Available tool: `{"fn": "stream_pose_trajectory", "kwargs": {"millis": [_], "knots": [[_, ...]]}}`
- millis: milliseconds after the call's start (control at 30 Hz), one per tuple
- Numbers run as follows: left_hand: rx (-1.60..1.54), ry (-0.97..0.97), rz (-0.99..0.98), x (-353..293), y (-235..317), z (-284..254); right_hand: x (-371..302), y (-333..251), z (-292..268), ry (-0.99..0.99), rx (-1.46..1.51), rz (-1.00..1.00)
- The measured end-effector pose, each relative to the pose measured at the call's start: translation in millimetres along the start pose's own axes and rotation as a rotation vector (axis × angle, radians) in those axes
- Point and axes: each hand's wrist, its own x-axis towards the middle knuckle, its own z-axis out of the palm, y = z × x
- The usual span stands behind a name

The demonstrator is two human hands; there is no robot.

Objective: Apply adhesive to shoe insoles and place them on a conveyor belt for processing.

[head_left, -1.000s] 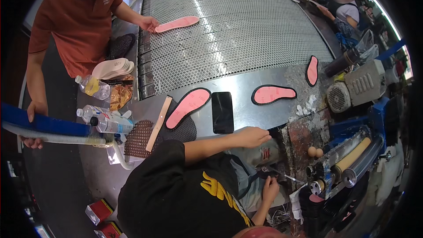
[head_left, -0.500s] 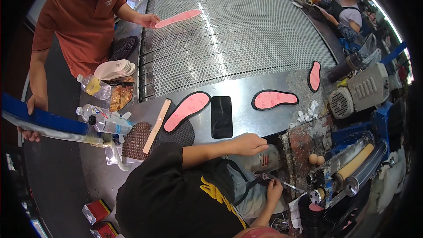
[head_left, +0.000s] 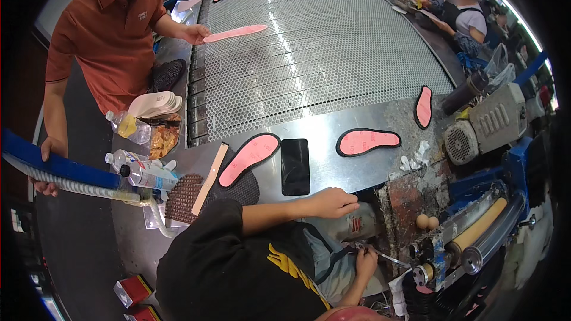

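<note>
My left hand [head_left: 333,203] is loosely closed, palm down, above my lap beside the metal table's near edge; nothing shows in it. Closest to it is a black phone [head_left: 295,167], lying flat on the table. Lower down, my right hand [head_left: 366,260] is curled in my lap by a dark strap [head_left: 336,264]; whatever its fingers hold is hidden. Pink insoles with black rims lie around: one [head_left: 250,159] left of the phone, partly over a dark textured sheet [head_left: 247,189], another [head_left: 369,141] to the right, and a third [head_left: 423,107] farther right.
A roller machine [head_left: 476,232] stands right of my lap, two eggs [head_left: 427,222] beside it. Beyond the table runs a perforated metal conveyor [head_left: 321,53]. At left are bottles [head_left: 146,169] and a wooden strip [head_left: 210,179]. A co-worker's hand [head_left: 195,34] holds a pink insole piece [head_left: 236,33].
The co-worker's pink insole piece has come slightly left and down, and lies flatter. The whole view has shifted a little. My hands keep nearly the same pose.
</note>
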Motion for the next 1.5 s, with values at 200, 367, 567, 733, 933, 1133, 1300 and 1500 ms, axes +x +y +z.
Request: {"fn": "stream_pose_trajectory", "kwargs": {"millis": [200,367,567,733,933,1133,1300,1500], "knots": [[-0.01,0.015,-0.007,0.8,0.8,-1.4,1.0,-5.1,-2.4,-0.018,-0.011,0.044],[-0.003,0.018,-0.018,1.0,2.4,-4.1,2.7,-4.0,-1.0,-0.032,-0.026,0.021],[-0.058,0.039,-0.013,3.5,1.5,-2.8,1.2,-10.3,-8.2,-0.11,0.021,0.121],[-0.082,-0.006,-0.058,4.4,-0.4,-3.7,1.6,-4.7,-2.6,-0.081,0.026,0.114],[-0.144,0.017,-0.116,6.9,0.8,-5.3,3.0,-10.4,-5.9,-0.093,0.019,0.149],[-0.154,0.028,-0.108,7.1,4.6,-8.6,4.0,-6.0,-2.6,-0.126,0.015,0.157],[-0.189,-0.064,-0.209,7.9,9.5,-14.8,3.7,-1.2,0.0,-0.096,0.04,0.107],[-0.135,-0.024,-0.138,6.8,6.2,-11.1,2.7,2.2,3.9,-0.027,-0.004,0.02]]}}
